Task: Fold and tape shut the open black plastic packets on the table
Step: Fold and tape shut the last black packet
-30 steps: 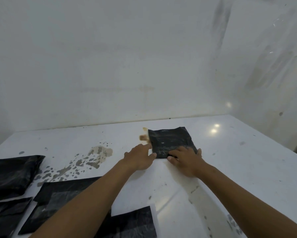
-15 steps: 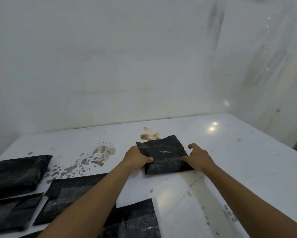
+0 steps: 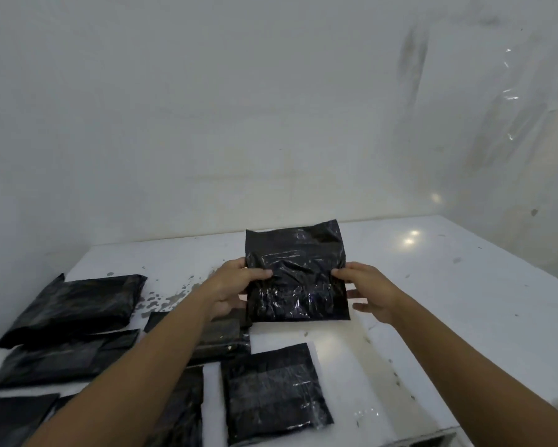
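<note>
A crinkled black plastic packet (image 3: 295, 272) is held up above the white table (image 3: 448, 301), its face towards me. My left hand (image 3: 235, 285) grips its left edge, thumb on the front. My right hand (image 3: 371, 290) pinches the right edge, thumb on the front and fingers behind. Several other black packets lie flat on the table: one in front of me (image 3: 274, 391), one under my left forearm (image 3: 219, 337), a bulky one at the far left (image 3: 77, 308).
More black packets (image 3: 61, 359) are stacked at the left edge of the table. Grey stains (image 3: 171, 296) mark the surface left of my hands. White walls close the table at the back and right. The table's front edge runs at bottom right.
Both hands lifted the packet off the table and brought it towards me, turning it upright. The view dropped, showing more packets near me.
</note>
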